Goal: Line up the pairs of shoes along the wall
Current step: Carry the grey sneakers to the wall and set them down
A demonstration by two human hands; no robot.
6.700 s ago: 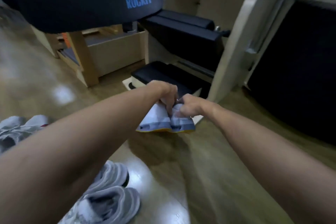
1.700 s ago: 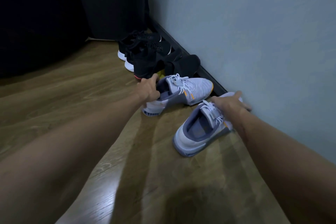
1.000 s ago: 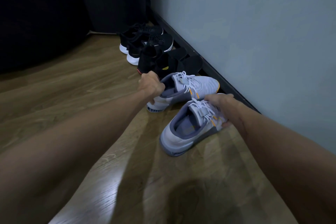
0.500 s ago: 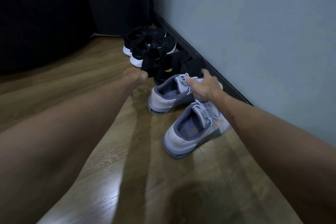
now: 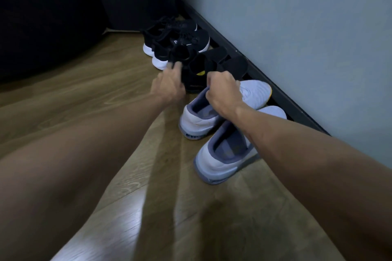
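- At the heels of the black high-top pair point(image 5: 195, 70), my left hand point(image 5: 168, 87) pinches the nearer collar, while my right hand point(image 5: 222, 93) curls its fingers round the other's collar.
- To do this well, I'd slide both high-tops together until their toes meet the dark baseboard point(image 5: 265, 82).
- 2 other pairs sit alongside: black sneakers point(image 5: 176, 42) beyond, pale grey trainers point(image 5: 222, 125) nearer me.
- Dim light hides the high-tops' outlines; my right fingertips are out of sight.
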